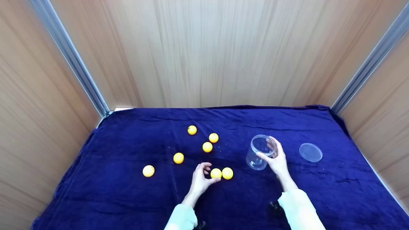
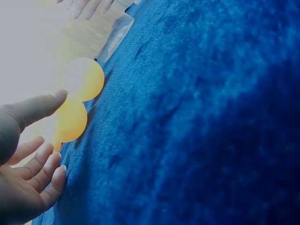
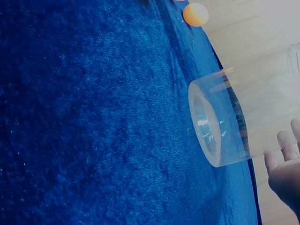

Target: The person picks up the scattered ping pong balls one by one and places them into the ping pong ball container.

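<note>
Fingers of my left hand (image 1: 200, 177) curl around one yellow ball (image 1: 216, 173) at lower centre of the frame; my right hand (image 1: 277, 158) grips the clear jar (image 1: 258, 152) just right, mouth up for loading.

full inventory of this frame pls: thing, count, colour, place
balls: 7, yellow, on the cloth, left and centre; two side by side at the left hand
jar: 1, clear, tilted, centre-right, in the right hand
lid: 1, clear, flat on the cloth right of the jar
cloth: 1, dark blue, covers the table
walls: wood panels, back and both sides
left hand: curled round the nearest ball
right hand: grips the jar
</note>
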